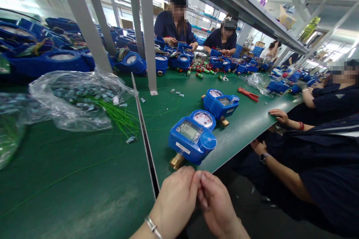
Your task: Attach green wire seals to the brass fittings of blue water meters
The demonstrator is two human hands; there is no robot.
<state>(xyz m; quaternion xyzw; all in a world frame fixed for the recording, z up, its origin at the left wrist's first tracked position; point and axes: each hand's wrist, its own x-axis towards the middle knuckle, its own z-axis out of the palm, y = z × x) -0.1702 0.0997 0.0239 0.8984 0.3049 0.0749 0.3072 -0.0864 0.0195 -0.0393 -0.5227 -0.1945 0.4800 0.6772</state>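
Observation:
My left hand [177,194], with a silver bracelet at its wrist, is closed, its thumb and fingertips pressed together. Against it, my right hand [217,196] is closed too, and the fingertips of both meet at the table's front edge. Whatever they pinch, if anything, is too small or hidden to make out. Just beyond them sits a blue water meter [193,136] with a grey display, a round dial and a brass pipe end near my left knuckles. A second blue water meter [220,102] stands behind it.
Red-handled pliers [248,94] lie at the right. On the left, a clear plastic bag [81,115] holds small seals with green wires [120,115]. A slot [146,142] and metal posts [148,44] divide the green table [84,190]. Several co-workers sit around among more meters; one co-worker's hand [280,115] rests at right.

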